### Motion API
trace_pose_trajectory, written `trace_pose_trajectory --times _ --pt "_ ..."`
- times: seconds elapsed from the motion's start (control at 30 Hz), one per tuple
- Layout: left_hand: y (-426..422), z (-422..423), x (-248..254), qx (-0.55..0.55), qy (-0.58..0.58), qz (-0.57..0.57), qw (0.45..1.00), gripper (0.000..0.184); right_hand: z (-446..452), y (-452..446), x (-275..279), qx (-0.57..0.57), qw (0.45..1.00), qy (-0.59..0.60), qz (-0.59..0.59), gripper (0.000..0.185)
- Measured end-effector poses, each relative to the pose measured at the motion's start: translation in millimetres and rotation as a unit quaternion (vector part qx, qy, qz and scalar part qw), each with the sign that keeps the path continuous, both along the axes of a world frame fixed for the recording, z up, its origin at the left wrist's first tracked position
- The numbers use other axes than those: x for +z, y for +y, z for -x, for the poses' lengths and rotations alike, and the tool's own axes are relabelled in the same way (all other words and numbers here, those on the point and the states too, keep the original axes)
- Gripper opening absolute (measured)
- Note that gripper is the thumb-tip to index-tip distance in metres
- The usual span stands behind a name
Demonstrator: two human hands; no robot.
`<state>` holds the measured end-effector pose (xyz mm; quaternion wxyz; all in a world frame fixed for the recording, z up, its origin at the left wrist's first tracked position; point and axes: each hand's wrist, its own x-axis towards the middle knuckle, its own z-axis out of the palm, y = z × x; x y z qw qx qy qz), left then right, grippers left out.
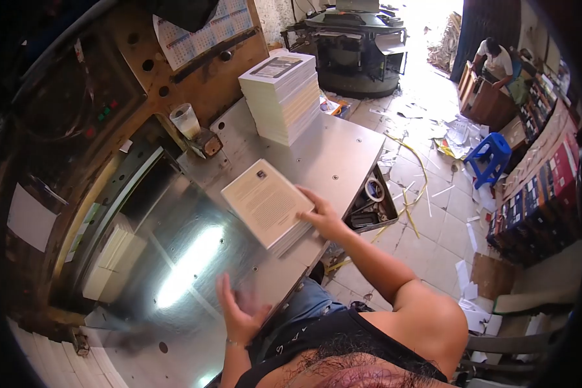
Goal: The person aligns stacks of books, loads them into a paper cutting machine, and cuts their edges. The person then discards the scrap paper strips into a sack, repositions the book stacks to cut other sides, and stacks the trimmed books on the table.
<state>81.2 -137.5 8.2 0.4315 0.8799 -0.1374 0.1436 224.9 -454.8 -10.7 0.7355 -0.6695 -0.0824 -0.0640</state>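
A small stack of books (265, 200) with a beige, printed top cover lies on the metal table (317, 158). My right hand (318, 215) grips the stack at its right edge, thumb on the top cover. My left hand (240, 313) is raised over the table's near edge, fingers apart and slightly blurred, with nothing in it. Behind the held stack stands a tall pile of books (281, 97). A clear plastic cup (185, 121) is beside a small block (207, 142) to the left of that pile.
More paper stacks (113, 255) sit inside the machine opening at the left. An open drawer (376, 200) with a tape roll juts from the table's right side. Paper scraps, a blue stool (489, 158) and a seated person (496, 63) are beyond, with book piles along the right.
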Motion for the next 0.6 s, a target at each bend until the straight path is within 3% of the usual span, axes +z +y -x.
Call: trace_pose_trajectory --times 0.07,0.13,0.23,0.4,0.43,0.6 --pt "-0.1 23.3 10.2 0.032 -0.049 -0.057 0.997 0.118 15.1 23.8 -5.8 0.025 1.0 -0.006 -0.003 0.071" --pt "1.0 45.5 11.1 0.061 -0.103 -0.121 0.985 0.118 37.3 52.3 -4.3 0.021 0.995 -0.055 0.077 0.071" --pt "18.9 79.3 -8.6 0.092 -0.198 -0.268 0.938 0.108 76.2 99.7 -0.1 0.081 0.993 -0.031 0.08 0.072" --pt "45.0 152.0 -23.0 0.243 -0.134 -0.384 0.881 0.09 137.4 154.2 23.9 0.216 0.963 -0.045 0.156 0.081" --pt "52.1 168.7 -27.8 0.286 -0.134 -0.398 0.861 0.089 141.1 163.5 18.1 0.23 0.952 -0.122 0.161 0.084" --pt "81.8 218.4 -47.5 0.457 -0.124 -0.43 0.768 0.082 153.1 185.0 18.5 0.571 0.82 0.011 0.019 0.091"
